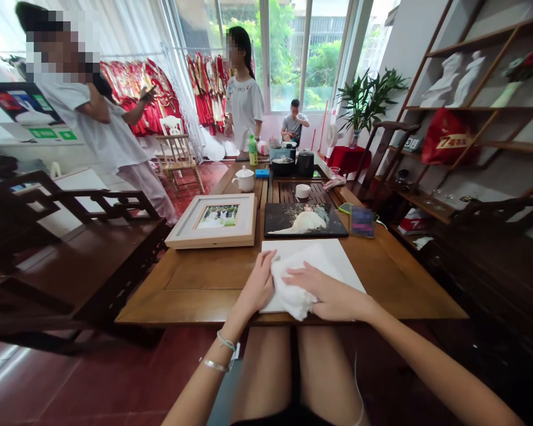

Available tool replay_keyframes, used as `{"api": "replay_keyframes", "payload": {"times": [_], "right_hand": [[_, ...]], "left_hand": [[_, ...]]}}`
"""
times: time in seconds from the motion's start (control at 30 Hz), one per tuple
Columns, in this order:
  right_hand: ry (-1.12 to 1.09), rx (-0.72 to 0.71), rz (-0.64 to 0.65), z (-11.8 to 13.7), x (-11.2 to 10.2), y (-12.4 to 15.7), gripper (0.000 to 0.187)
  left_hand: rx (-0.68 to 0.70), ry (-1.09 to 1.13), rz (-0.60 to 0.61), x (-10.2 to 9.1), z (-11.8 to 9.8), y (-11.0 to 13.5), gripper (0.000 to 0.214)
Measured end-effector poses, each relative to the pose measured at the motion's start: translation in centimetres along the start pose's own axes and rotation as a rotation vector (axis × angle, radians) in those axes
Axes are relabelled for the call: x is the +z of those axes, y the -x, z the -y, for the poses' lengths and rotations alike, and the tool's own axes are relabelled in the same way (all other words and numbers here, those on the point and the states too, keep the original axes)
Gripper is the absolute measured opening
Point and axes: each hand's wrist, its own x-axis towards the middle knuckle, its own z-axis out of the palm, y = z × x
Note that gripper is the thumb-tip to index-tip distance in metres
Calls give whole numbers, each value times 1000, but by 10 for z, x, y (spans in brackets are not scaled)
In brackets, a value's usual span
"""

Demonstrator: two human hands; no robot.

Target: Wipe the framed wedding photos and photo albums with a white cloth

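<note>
A white flat board (344, 266) lies at the table's near edge. On it rests a bunched white cloth (311, 254). My right hand (322, 288) lies over the cloth, fingers extended across it and a fold gathered under the palm; it holds the cloth against the board. At the board's left side is my left hand (262, 281), its fingers stretched out flat beside the cloth. Just beyond the board lies a dark picture panel (306, 220) showing a figure in a white dress. A pale framed photo (211, 222) lies to its left.
The wooden table (195, 296) also bears a phone (362, 222), a white cup (302, 190), a lidded white pot (244, 177), a green bottle (253, 151) and a dark kettle (305, 164). Dark wooden chairs flank it. Several people are beyond and left.
</note>
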Motion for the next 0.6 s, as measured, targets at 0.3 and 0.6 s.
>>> {"api": "replay_keyframes", "payload": {"times": [0.3, 0.6], "right_hand": [[-37, 152, -173, -51, -14, 21, 65], [208, 384, -216, -29, 11, -28, 62]], "left_hand": [[-17, -65, 118, 0, -1, 0, 43], [-8, -58, 85, 4, 6, 1, 45]]}}
